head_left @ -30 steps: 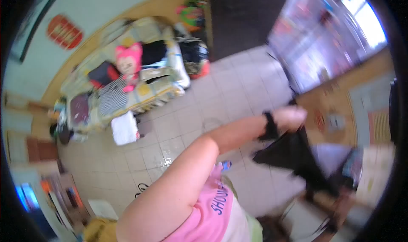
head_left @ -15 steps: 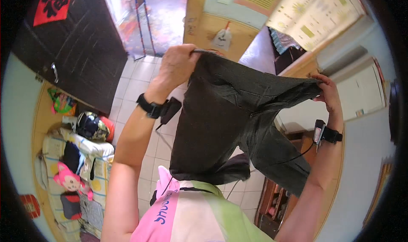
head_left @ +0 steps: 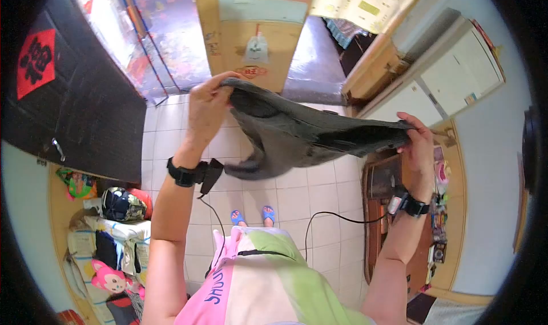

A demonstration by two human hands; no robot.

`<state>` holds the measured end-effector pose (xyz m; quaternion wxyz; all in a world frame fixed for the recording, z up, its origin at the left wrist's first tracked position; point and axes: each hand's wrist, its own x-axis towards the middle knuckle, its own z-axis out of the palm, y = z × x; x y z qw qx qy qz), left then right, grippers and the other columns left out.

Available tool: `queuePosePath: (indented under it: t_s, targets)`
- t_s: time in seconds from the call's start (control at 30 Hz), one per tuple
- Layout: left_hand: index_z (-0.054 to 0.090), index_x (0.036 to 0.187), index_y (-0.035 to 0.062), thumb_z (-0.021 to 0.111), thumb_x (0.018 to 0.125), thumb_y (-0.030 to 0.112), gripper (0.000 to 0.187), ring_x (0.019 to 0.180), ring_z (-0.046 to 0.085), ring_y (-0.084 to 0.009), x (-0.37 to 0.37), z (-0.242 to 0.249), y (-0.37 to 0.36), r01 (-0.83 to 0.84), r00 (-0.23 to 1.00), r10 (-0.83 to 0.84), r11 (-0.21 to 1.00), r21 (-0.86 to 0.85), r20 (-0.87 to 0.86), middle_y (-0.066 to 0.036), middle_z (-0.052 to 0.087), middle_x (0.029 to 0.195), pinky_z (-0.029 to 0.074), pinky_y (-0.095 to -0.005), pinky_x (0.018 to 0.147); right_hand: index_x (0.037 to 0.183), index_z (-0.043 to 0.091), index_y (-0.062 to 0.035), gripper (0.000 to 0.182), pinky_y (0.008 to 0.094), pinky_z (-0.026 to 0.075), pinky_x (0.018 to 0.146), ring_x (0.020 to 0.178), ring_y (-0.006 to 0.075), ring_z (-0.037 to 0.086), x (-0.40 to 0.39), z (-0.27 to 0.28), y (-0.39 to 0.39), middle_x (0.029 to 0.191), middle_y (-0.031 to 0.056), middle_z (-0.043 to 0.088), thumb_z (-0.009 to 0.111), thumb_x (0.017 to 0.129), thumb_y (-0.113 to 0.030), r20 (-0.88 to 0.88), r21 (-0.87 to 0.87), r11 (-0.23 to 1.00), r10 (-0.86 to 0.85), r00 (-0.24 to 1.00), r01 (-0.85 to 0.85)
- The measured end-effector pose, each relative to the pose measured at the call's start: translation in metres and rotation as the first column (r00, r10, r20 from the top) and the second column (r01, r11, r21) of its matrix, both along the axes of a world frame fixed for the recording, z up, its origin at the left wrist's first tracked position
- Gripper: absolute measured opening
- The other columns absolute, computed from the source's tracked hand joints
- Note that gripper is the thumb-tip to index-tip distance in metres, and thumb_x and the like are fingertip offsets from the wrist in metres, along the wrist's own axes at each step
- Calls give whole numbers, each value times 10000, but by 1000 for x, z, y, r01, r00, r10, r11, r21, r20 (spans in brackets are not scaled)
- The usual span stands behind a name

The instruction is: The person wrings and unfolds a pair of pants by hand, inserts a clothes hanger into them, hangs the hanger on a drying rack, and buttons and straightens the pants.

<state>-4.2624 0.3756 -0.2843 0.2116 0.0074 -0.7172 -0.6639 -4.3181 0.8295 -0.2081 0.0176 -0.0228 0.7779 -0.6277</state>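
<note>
Dark grey trousers (head_left: 308, 132) hang in the air between my hands, stretched by the waistband, with the legs swung away and bunched below it. My left hand (head_left: 208, 105) pinches one end of the waistband, fingers wrapped over the cloth. The other end is gripped by my right hand (head_left: 418, 145), its thumb and fingers closed on the edge. Each wrist wears a black strap with a small device and a cable.
A dark door (head_left: 74, 96) stands at the left. A padded seat with clothes and a pink plush toy (head_left: 109, 276) is lower left. At the right are a white fridge (head_left: 451, 76) and a wooden cabinet (head_left: 382, 193). Blue slippers (head_left: 268, 213) stand on the tiled floor.
The trouser legs have swung up and away from my body, uncovering the floor and slippers. Both hands still hold the waistband; my left hand has shifted left and my right hand slightly left and down.
</note>
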Motion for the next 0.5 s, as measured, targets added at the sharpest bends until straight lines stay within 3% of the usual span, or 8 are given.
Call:
queuePosePath:
  t_s: [0.07,0.13,0.23,0.3,0.37,0.4,0.5]
  targets:
    - [669,1211,-1,524,1018,92,259,863,681,-112,0,-3,-3,-5,998,9,998,57,-56,-56,703,994,591,-255,748,1182,689,-40,425,223,526,534,744,120,651,16,-10,-10,977,52,678,424,863,52,0,-37,999,1,1000,-1]
    - [642,1260,9,508,1036,120,284,893,687,-123,3,3,-6,-37,995,44,996,82,-86,-66,703,1048,592,-256,771,1175,691,-31,444,234,533,563,760,136,655,38,-24,-23,1001,52,678,448,823,88,-3,52,998,27,1000,-26]
    - [626,1273,5,513,1020,81,287,944,679,-137,10,13,-18,-41,994,80,908,417,-77,-89,686,1119,595,-265,822,1125,699,-26,458,273,547,640,816,161,653,74,-47,-56,984,62,665,518,733,127,-29,126,971,206,978,-201]
    - [578,1332,16,516,1030,149,336,1037,664,-161,18,13,-48,6,997,34,878,480,-74,-104,661,1212,594,-294,852,1100,686,-36,425,312,548,684,853,212,652,100,-56,-79,947,93,634,581,712,104,-28,329,859,424,905,-392]
    - [566,1343,16,520,1032,182,356,1044,660,-161,27,19,-65,38,998,-14,878,478,-53,-105,660,1215,595,-304,851,1088,678,-49,387,343,543,721,857,266,643,118,-73,-107,931,120,601,627,719,54,16,223,798,572,820,-560]
    - [549,1362,22,516,1034,205,377,1037,663,-166,29,24,-69,-7,999,24,881,472,-29,-103,657,1228,593,-293,801,1108,671,-62,399,369,539,746,864,306,639,125,-86,-117,973,129,603,670,717,15,17,212,742,647,762,-636]
    - [526,1384,27,523,1030,218,402,1065,659,-183,41,37,-85,-86,996,77,895,439,40,-103,652,1241,573,-301,817,1150,618,-93,439,410,527,730,937,341,647,143,-127,-154,1024,128,595,735,728,-111,8,253,533,833,553,-807]
